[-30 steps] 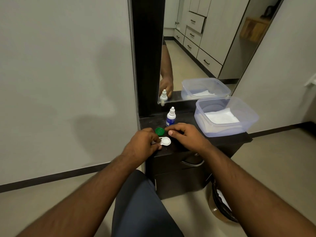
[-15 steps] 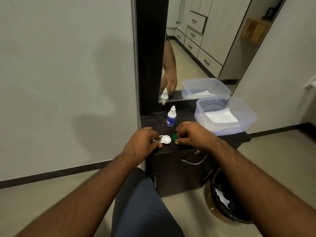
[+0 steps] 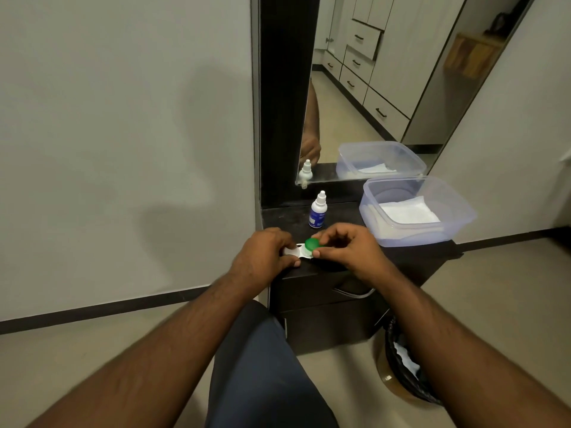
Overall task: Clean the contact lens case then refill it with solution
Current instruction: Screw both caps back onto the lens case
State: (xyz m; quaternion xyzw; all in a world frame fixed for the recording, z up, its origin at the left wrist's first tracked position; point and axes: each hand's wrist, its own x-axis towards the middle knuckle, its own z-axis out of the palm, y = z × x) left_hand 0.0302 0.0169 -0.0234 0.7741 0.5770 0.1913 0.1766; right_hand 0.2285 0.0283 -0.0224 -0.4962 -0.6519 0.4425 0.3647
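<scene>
A white contact lens case lies on the front of the dark cabinet top. My left hand pinches its left end. My right hand holds a green cap between thumb and forefinger, right over the case's right well. A small white solution bottle with a blue label stands upright just behind my hands, its cap on.
A clear plastic tub holding white tissue stands at the right of the cabinet top. A mirror rises behind. On the floor at the right is a bin with a black liner. My knee is below the cabinet front.
My right hand has brought the green cap from the cabinet top, right of the case, onto the case's right well. My left hand has stayed on the case.
</scene>
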